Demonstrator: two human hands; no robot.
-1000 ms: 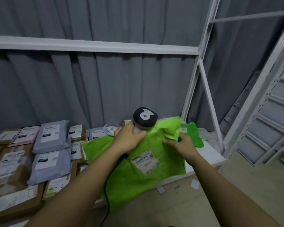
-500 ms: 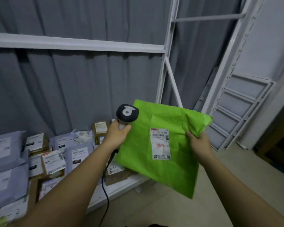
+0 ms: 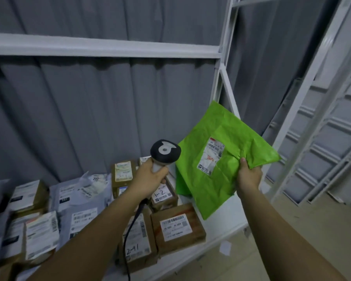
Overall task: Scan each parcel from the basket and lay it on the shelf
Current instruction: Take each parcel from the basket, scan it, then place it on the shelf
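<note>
Right now, in the head view, I am at the scanning step. My left hand is wrapped round the handle of the scanner, its dark head up and its cable trailing down past my forearm. My right hand pinches the lower right edge of the green parcel, held up in the air above the right end of the shelf, with its white label turned toward me. The scanner sits just left of the parcel, and I cannot tell whether its window faces the barcode. Boxes and grey mailers already lie on the shelf to the left.

Next, I judge, I need to aim the scanner at the label, then lay the parcel on the bare white patch at the shelf's right end.
</note>
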